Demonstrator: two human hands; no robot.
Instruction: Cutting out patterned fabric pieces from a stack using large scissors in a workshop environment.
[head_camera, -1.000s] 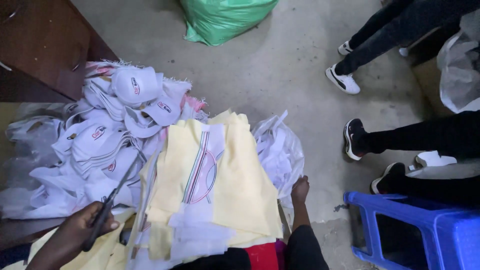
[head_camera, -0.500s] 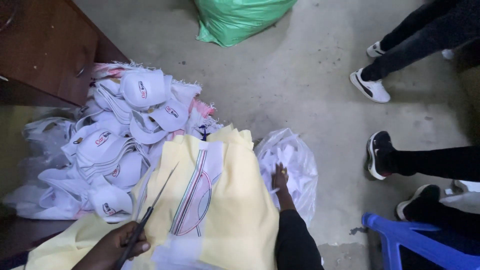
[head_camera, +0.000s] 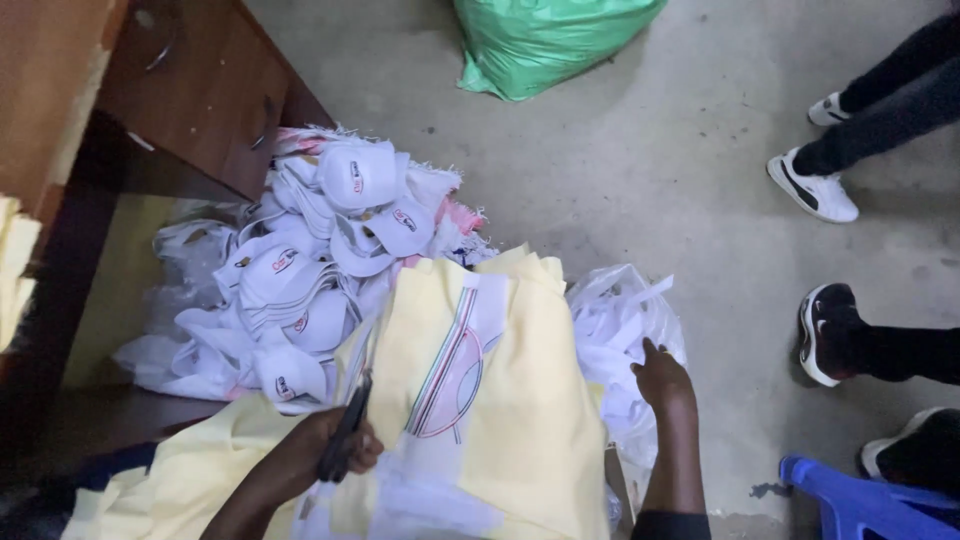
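The left hand (head_camera: 322, 455) grips dark scissors (head_camera: 345, 437) over a pale yellow cloth (head_camera: 510, 420) bearing a striped oval emblem. The right hand (head_camera: 662, 380) rests on a white plastic bag (head_camera: 620, 320). A pile of white cap pieces (head_camera: 310, 280) lies at left, a green sack (head_camera: 545, 40) far, and a blue stool (head_camera: 860, 500) near right.

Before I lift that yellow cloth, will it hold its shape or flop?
Probably flop: the yellow cloth drapes in soft folds over the lap. It looks thin, so likely light. The white patch on it may slide off, since whether it is attached cannot be told.
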